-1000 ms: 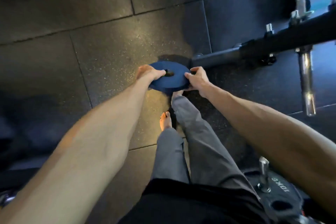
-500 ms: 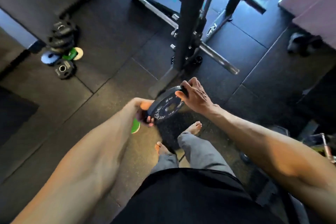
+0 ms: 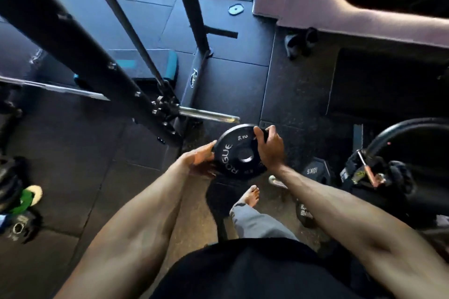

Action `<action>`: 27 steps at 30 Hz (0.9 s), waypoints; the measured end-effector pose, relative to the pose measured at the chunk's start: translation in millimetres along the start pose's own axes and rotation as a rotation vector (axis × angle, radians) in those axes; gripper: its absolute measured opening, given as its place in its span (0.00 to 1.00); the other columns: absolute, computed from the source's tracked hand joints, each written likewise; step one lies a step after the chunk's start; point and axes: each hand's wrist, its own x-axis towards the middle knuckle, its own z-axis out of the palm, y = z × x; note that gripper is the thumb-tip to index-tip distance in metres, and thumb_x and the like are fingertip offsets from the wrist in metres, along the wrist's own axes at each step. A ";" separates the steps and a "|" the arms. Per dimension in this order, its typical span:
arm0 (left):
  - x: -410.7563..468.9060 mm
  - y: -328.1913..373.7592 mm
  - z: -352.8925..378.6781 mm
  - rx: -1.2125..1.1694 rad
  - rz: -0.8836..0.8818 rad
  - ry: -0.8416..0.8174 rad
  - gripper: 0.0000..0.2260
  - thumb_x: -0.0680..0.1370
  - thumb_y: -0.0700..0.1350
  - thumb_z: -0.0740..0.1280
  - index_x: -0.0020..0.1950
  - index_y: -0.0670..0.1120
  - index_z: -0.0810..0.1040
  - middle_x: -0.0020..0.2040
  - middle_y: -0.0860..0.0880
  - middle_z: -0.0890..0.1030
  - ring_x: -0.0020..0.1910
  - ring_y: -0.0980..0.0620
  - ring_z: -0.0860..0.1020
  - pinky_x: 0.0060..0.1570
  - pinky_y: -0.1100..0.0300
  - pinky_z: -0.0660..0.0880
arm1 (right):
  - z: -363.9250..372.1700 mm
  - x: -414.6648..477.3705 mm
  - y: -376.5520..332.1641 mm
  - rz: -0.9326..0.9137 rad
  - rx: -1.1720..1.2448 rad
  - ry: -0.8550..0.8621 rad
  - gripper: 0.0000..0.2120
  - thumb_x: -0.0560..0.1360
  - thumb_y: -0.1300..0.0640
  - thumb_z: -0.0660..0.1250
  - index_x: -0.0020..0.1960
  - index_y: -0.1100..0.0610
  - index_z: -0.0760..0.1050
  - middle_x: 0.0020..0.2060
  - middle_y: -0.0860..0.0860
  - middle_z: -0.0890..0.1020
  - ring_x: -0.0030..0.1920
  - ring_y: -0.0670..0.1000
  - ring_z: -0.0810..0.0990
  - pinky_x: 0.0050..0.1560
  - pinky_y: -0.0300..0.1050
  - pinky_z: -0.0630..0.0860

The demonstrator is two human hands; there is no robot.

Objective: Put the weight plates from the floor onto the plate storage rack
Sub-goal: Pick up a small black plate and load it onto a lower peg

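A small black weight plate (image 3: pixel 230 155) with white lettering is held in the air in front of me, its face tilted up toward the camera. My left hand (image 3: pixel 200 161) grips its left edge from below. My right hand (image 3: pixel 269 147) holds its right rim, fingers over the top. Just above and left of the plate, a chrome peg (image 3: pixel 209 115) sticks out to the right from the black rack upright (image 3: pixel 80 56). The peg's tip is a short way from the plate.
Several plates lie on the floor at the left edge, with a green one (image 3: pixel 24 199) among them. A black 10 kg plate (image 3: pixel 314 172) and a large curved plate (image 3: pixel 408 131) stand at the right. My bare foot (image 3: pixel 250 196) is under the held plate.
I have stood up from the floor and turned toward the rack. The plate has risen with both hands and now sits close to the chrome peg, its lettered face up.
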 end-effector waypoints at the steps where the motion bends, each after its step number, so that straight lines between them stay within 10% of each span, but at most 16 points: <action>1: 14.8 16.9 2.6 -0.035 -0.019 0.056 0.25 0.81 0.62 0.54 0.52 0.46 0.83 0.49 0.41 0.82 0.45 0.44 0.79 0.48 0.53 0.74 | -11.1 16.8 1.5 0.072 0.029 0.046 0.18 0.80 0.42 0.61 0.46 0.58 0.68 0.46 0.63 0.82 0.49 0.64 0.80 0.43 0.49 0.67; 3: 39.9 65.6 22.6 -0.029 -0.021 0.092 0.37 0.78 0.71 0.45 0.52 0.45 0.84 0.50 0.41 0.83 0.50 0.42 0.78 0.52 0.52 0.74 | -35.4 47.4 3.3 0.187 0.080 0.113 0.22 0.81 0.41 0.60 0.48 0.62 0.70 0.48 0.64 0.82 0.52 0.65 0.80 0.45 0.50 0.68; 6: 70.1 122.4 57.8 0.147 0.088 0.202 0.34 0.73 0.74 0.56 0.56 0.47 0.81 0.50 0.41 0.83 0.47 0.43 0.82 0.54 0.48 0.79 | -69.0 89.1 5.7 0.340 0.107 0.171 0.24 0.80 0.38 0.58 0.48 0.61 0.69 0.52 0.64 0.81 0.55 0.64 0.79 0.49 0.51 0.69; 11: 122.2 193.9 86.3 0.554 0.237 0.357 0.22 0.76 0.62 0.66 0.46 0.42 0.79 0.37 0.48 0.80 0.30 0.55 0.78 0.23 0.67 0.73 | -103.1 153.5 20.2 0.469 0.106 0.208 0.35 0.79 0.33 0.55 0.57 0.65 0.75 0.57 0.64 0.81 0.58 0.64 0.79 0.53 0.53 0.72; 18: 201.0 283.3 77.9 0.775 0.268 0.443 0.21 0.75 0.59 0.70 0.48 0.40 0.81 0.40 0.46 0.82 0.38 0.49 0.79 0.37 0.60 0.71 | -127.2 242.9 39.5 0.434 0.086 0.209 0.27 0.81 0.39 0.58 0.36 0.61 0.69 0.44 0.64 0.83 0.48 0.64 0.81 0.40 0.46 0.63; 27: 284.3 433.0 64.2 0.848 0.226 0.370 0.22 0.76 0.59 0.69 0.49 0.38 0.81 0.41 0.42 0.81 0.43 0.43 0.82 0.44 0.52 0.79 | -166.0 383.8 2.8 0.467 0.093 0.170 0.24 0.80 0.44 0.63 0.53 0.67 0.78 0.52 0.63 0.83 0.54 0.62 0.81 0.42 0.45 0.66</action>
